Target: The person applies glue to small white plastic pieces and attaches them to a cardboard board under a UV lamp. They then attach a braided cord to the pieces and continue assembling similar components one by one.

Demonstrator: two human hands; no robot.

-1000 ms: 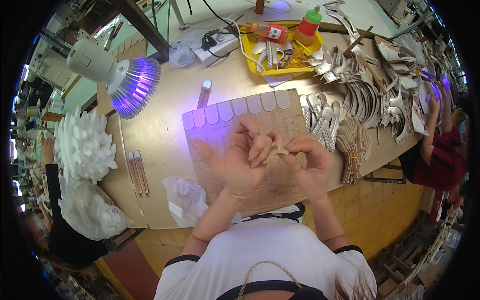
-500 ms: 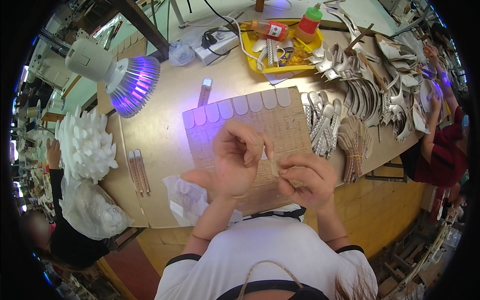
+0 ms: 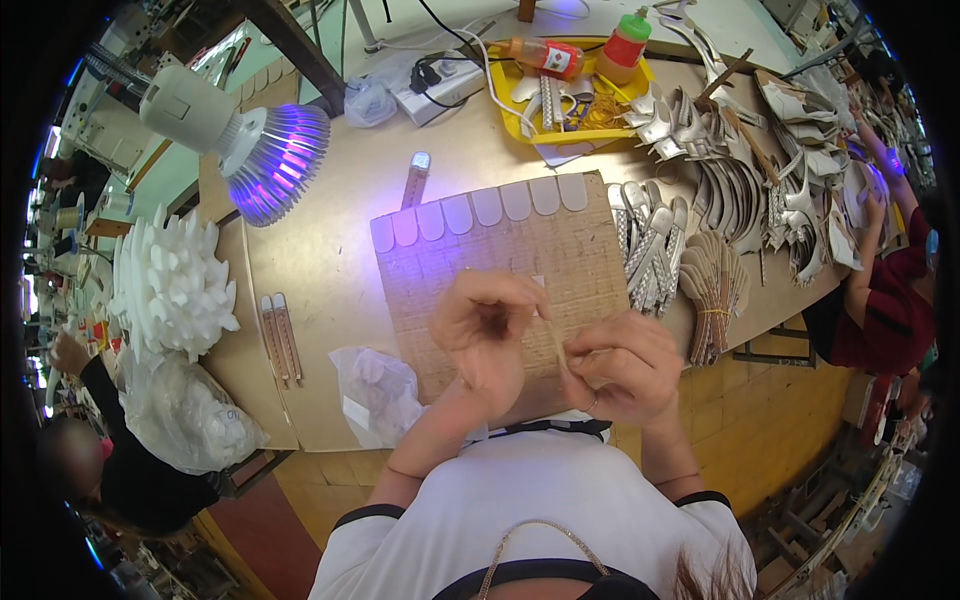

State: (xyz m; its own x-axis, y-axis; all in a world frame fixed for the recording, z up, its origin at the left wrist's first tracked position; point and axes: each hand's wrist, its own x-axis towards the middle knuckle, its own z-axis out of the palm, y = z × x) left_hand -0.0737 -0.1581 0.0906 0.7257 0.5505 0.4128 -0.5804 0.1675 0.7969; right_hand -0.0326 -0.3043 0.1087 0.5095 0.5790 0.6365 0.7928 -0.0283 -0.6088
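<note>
A thin beige strip (image 3: 556, 340), seen almost edge-on, stretches between my two hands above a brown cardboard sheet (image 3: 590, 240). My left hand (image 3: 485, 325) has its fingertips closed at the strip's upper end, where a small whitish bit shows. Fingers of my right hand (image 3: 628, 365) pinch the lower end. Along the cardboard's far edge lies a row of several pale, round-ended tabs (image 3: 487, 207). The strip's exact kind is too small to tell.
A lamp (image 3: 275, 160) glowing violet hangs at the left, near stacked white pieces (image 3: 175, 285). A yellow tray (image 3: 520, 130) with bottles stands at the back. Silver straps (image 3: 655, 240) and a banded beige bundle (image 3: 712, 290) lie right. Co-workers sit on both sides.
My left thumb, stretched out to the side before, is now drawn in toward the fingers. More of the strip shows between my hands. The co-worker's hand at the left has moved down and outward.
</note>
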